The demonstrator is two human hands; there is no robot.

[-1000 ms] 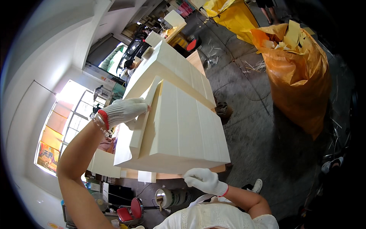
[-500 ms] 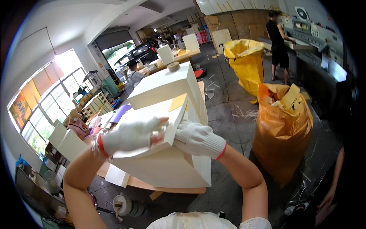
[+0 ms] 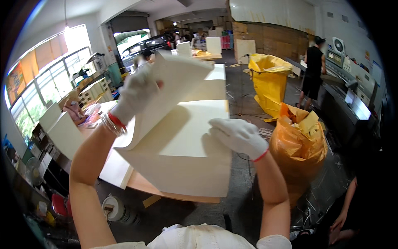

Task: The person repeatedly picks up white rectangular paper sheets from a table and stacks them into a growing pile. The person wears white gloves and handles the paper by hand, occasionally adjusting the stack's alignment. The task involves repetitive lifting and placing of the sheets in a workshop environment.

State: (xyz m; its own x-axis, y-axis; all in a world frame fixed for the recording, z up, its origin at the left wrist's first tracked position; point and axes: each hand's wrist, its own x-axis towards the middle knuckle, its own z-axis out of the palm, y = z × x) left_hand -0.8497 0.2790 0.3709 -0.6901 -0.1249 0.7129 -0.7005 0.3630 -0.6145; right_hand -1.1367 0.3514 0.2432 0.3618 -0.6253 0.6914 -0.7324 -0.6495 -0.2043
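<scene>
My left hand (image 3: 137, 94), in a white knitted glove with a red cuff, is closed on a large white sheet (image 3: 180, 74). The sheet is raised and tilted, its lower left part curling down to the left edge of a white box (image 3: 186, 172). Motion blurs this hand and the sheet. Gloved in the same way, my right hand (image 3: 241, 135) rests at the right edge of the box's pale top, its fingers stretched out and holding nothing. The box stands on a wooden tabletop (image 3: 166, 191). Part of a second white box (image 3: 209, 89) shows behind the sheet.
To the right stand an orange sack (image 3: 298, 153) full of scraps and a yellow bag (image 3: 269, 85). A bucket (image 3: 116, 208) with a brush sits below the table's left side. A person (image 3: 314, 70) stands by a machine; another person's arm (image 3: 346, 207) shows at lower right.
My left hand has lifted the white sheet up and away from the box, baring its top. My right hand has moved right and opened flat. The view has turned somewhat.
</scene>
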